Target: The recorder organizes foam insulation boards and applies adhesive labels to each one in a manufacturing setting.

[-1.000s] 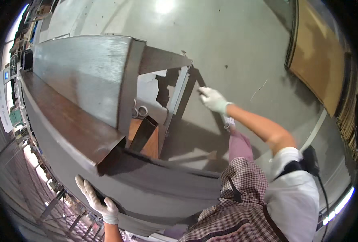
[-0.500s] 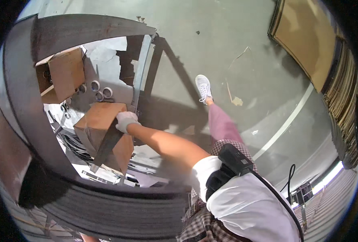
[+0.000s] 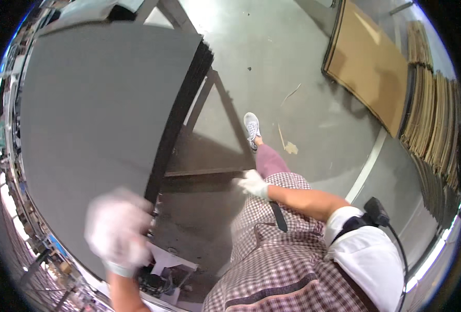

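My left hand (image 3: 119, 229), in a white glove, is over the near right corner of a stack of dark grey sheets (image 3: 100, 114). Motion smears its fingers, so I cannot tell whether it holds anything or touches the stack. In front of my checked apron (image 3: 272, 249) is my right hand (image 3: 254, 183), also white-gloved, with its fingers loosely apart. Nothing clearly shows in it. Its fingertips overlap the end of a dark bar (image 3: 204, 179) in the picture; whether they touch is unclear. A dark strip (image 3: 278, 216) hangs against the apron below that wrist.
Large brown cardboard sheets (image 3: 368, 67) and more cardboard stacked on edge (image 3: 430, 125) stand at the right. A white line (image 3: 368, 166) and paper scraps (image 3: 291, 148) mark the grey floor (image 3: 313, 119). Cluttered shelving lines the far left.
My right hand has come away from the cardboard box under the stack to my apron. My left hand has entered view. The view now shows the stack's top; boxes and tape rolls are out of sight.
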Motion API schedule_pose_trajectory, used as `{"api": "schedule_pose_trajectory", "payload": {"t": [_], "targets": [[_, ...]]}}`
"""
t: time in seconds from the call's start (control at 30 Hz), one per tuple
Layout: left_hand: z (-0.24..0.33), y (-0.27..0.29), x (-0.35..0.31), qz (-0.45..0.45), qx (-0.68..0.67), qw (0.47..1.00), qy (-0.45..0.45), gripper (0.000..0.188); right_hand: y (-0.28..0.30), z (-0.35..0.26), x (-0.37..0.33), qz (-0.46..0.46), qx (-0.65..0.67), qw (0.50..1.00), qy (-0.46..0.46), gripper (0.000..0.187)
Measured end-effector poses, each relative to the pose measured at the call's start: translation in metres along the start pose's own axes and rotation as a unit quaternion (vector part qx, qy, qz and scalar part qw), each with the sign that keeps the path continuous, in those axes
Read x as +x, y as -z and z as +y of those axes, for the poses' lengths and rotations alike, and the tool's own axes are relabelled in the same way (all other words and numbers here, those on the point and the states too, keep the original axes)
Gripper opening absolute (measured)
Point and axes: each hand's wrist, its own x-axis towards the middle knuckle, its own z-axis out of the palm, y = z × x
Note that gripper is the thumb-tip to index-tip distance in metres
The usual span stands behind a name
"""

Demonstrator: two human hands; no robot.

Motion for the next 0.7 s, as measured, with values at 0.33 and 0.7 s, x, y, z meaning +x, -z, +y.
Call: {"api": "schedule_pose_trajectory", "payload": {"t": [0.33,0.7], "targets": [[0.008,-0.292,-0.229,0.401,-0.756,0.359,0.374,0.087,0.010,0.034,-0.285,0.004,-0.228,0.941,0.250,0.038],[0.056,-0.366,-0.350,0.612,-0.724,0.037,0.317,0.093,0.273,-0.134,-0.461,0.157,-0.345,0.865,0.328,0.023]]}}
